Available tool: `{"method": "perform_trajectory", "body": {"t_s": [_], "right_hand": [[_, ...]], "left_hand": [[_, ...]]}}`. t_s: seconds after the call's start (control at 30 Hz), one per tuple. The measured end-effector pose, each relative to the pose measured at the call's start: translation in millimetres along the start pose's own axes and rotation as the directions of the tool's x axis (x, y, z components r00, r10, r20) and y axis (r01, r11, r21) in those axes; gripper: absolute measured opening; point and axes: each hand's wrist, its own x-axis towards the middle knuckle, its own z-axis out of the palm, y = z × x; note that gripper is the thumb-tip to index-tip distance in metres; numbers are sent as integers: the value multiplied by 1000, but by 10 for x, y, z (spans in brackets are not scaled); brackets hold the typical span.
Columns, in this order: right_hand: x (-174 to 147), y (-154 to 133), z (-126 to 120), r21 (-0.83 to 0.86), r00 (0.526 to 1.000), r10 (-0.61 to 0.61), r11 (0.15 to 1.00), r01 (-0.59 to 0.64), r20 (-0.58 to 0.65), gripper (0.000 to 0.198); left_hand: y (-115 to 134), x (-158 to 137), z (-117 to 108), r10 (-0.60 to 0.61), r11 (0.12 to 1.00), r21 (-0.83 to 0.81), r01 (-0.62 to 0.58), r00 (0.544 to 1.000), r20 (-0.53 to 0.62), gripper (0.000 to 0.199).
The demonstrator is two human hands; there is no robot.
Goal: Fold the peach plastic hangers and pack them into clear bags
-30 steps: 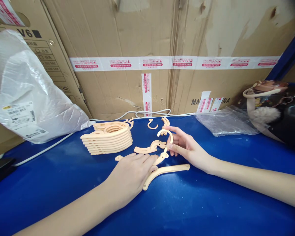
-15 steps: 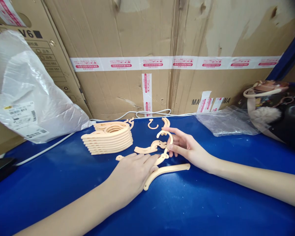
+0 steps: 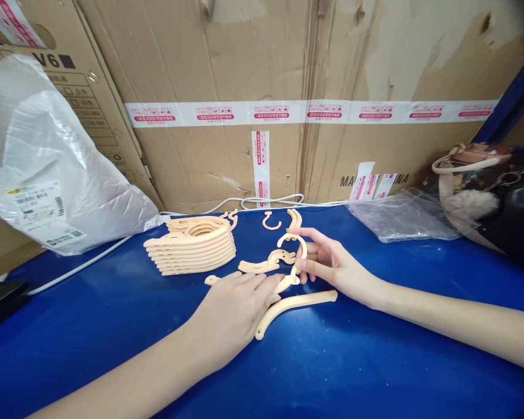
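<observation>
My right hand [image 3: 321, 258] is closed on a cream plastic hanger hook [image 3: 304, 249], pinching it between thumb and fingers. The hook's lower end meets the tip of a cream hanger arm [image 3: 287, 283]. Over that arm lies my left hand [image 3: 236, 299], its fingers closed around it and hiding its middle; the far end shows left of the hand. A loose curved hanger arm [image 3: 297, 301] rests just in front, close to my left fingertips. Behind my hands lie more hanger pieces [image 3: 258, 266] and a second hook [image 3: 271, 221].
A stack of cream folding hangers [image 3: 192, 250] stands at left on the blue table [image 3: 332, 372]. Beyond are a white plastic parcel bag [image 3: 70, 169], a white cable [image 3: 227, 202] and a large carton [image 3: 227, 58]. At right lie a clear plastic bag [image 3: 402, 215] and a black bag [image 3: 521, 209].
Both hands stay almost in place. The hook and the arm's tip have shifted very slightly downward, with the hook's lower end now closer in against the arm.
</observation>
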Motion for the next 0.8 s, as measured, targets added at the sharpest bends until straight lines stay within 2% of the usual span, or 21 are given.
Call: {"method": "perform_trajectory", "body": {"t_s": [0.2, 0.37, 0.47, 0.53, 0.6, 0.67, 0.73, 0.8], "right_hand": [[-63, -25, 51, -25, 997, -79, 997, 79, 7, 45], [-132, -52, 85, -185, 993, -111, 976, 116, 34, 39], [-139, -46, 87, -304, 989, -138, 941, 148, 57, 54], [-132, -38, 85, -412, 985, -150, 895, 171, 82, 62], [-122, -33, 81, -550, 976, -177, 806, 219, 129, 49], [-115, -34, 78, -665, 956, -215, 687, 293, 200, 33], [-112, -37, 75, -718, 926, -235, 585, 377, 295, 29], [-112, -42, 75, -728, 895, -229, 521, 445, 383, 24]], "left_hand": [[13, -24, -45, -65, 993, -106, 54, 993, -97, 27], [32, -8, -111, -125, 955, -277, 106, 991, -52, 25], [22, -5, -138, -225, 885, -419, 205, 974, 1, 23], [6, -7, -150, -298, 809, -519, 276, 954, 43, 23], [-14, -7, -158, -348, 704, -629, 330, 932, 99, 24], [-35, 1, -158, -365, 558, -745, 366, 914, 176, 25], [-55, 16, -150, -362, 402, -827, 394, 897, 252, 26], [-72, 33, -140, -358, 266, -867, 421, 878, 316, 29]]}}
